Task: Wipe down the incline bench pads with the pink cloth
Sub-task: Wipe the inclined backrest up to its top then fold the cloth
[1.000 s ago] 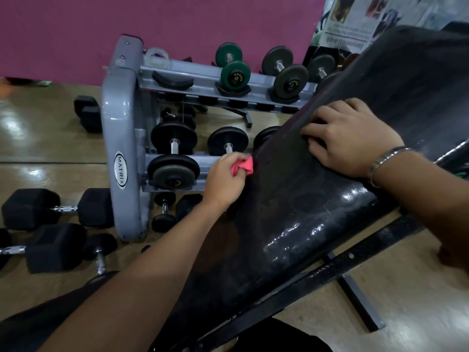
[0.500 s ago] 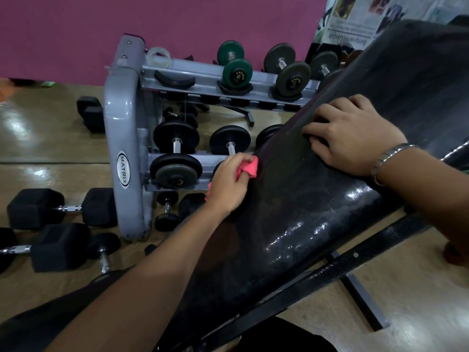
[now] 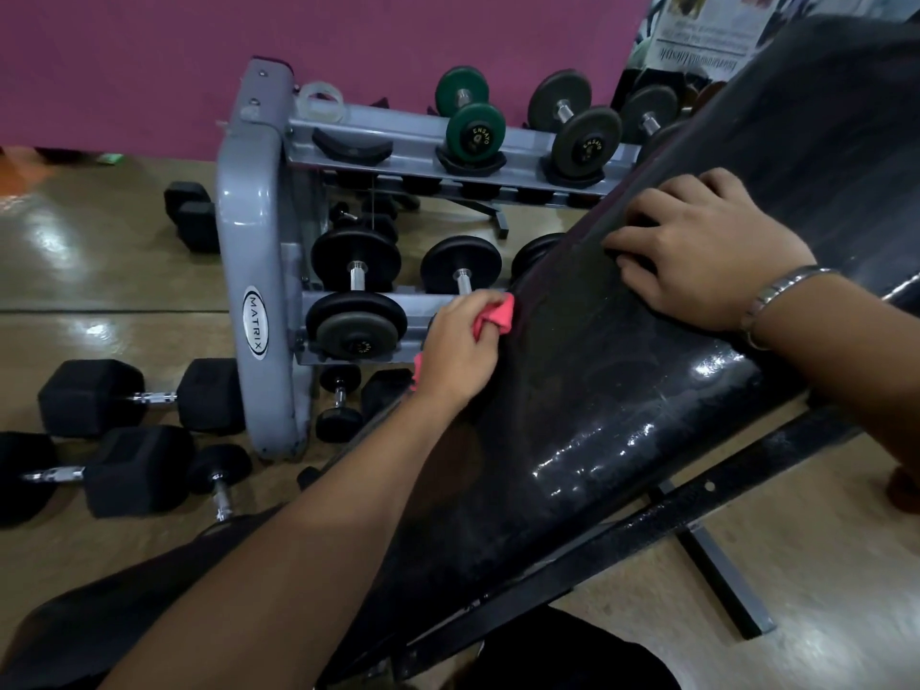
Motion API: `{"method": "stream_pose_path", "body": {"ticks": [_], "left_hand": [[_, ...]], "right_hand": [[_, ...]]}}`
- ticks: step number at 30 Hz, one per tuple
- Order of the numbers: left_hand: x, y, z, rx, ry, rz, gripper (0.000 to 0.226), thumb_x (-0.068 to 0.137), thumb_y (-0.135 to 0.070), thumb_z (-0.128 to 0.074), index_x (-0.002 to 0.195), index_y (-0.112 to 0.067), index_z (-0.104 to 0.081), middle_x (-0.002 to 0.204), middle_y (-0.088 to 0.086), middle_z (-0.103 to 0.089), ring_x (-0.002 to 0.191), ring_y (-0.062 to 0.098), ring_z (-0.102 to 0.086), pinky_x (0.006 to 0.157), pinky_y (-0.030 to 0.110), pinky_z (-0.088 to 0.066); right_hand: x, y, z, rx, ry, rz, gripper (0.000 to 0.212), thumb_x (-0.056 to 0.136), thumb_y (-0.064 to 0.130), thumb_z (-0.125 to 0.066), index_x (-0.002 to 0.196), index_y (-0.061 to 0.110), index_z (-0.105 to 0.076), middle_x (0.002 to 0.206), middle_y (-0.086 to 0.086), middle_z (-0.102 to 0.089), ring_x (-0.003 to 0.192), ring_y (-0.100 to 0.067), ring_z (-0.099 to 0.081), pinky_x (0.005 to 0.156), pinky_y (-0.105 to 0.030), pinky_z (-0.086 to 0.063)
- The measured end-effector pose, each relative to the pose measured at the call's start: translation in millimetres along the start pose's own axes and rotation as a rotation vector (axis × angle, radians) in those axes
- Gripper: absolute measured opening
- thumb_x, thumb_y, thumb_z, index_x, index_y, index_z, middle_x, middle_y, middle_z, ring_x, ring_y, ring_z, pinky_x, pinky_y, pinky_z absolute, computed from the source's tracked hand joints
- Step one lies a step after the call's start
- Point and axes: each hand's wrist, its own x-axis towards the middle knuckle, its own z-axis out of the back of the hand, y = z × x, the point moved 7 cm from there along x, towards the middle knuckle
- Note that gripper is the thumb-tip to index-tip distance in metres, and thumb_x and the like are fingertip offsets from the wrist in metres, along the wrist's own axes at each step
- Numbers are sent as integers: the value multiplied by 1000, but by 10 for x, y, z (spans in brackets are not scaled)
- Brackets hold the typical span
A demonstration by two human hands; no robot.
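Wood floor point(image 3: 99, 251); black vinyl bench pad point(image 3: 622, 390) climbs far-right, top cropped. Left hand point(image 3: 458, 351) grips half-hidden pink cloth point(image 3: 500, 316); right hand point(image 3: 707, 251) clutches pad.

The oval label point(image 3: 255, 322) on the grey dumbbell rack's point(image 3: 239, 216) front upright reads "MATRIX", running down its length. "ENSAYO" stands on the end cap of the green dumbbell point(image 3: 475, 132) and on the grey dumbbell point(image 3: 586, 144) beside it. The print on the poster point(image 3: 707, 37) is too blurred to read.
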Motion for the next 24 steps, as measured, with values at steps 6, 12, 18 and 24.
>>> {"method": "stream_pose_path", "body": {"ticks": [6,12,18,24], "left_hand": [[-293,61,-14,-29,-58,-85,36,88,-8,-58,118,-24,-70,121,-12,-66,115,13,-57,104,32,-41],[-304,-92,-113,-108,-82,-44,36,87,-9,-58,115,-26,-73,117,-12,-67,114,16,-57,103,34,-43],[-257,38,-39,-216,-145,79,32,90,-12,-62,114,-28,-75,114,-19,-66,115,13,-58,105,38,-45],[-535,-225,-76,-239,-129,-92,35,89,-3,-64,113,-24,-76,113,-29,-61,116,9,-57,105,28,-45]], "right_hand": [[-18,21,-7,-10,-1,-3,51,98,44,-32,120,23,-72,112,-12,-62,109,-40,-55,101,-58,-37],[-20,14,9,-19,23,-13,57,95,47,-28,120,23,-73,111,-12,-63,108,-40,-55,101,-58,-37],[-6,47,24,-14,45,-6,60,95,49,-25,122,25,-72,112,-11,-62,110,-39,-55,101,-58,-37],[-27,33,27,-10,13,-6,58,94,48,-28,119,23,-74,109,-12,-63,106,-40,-56,100,-57,-38]]}}
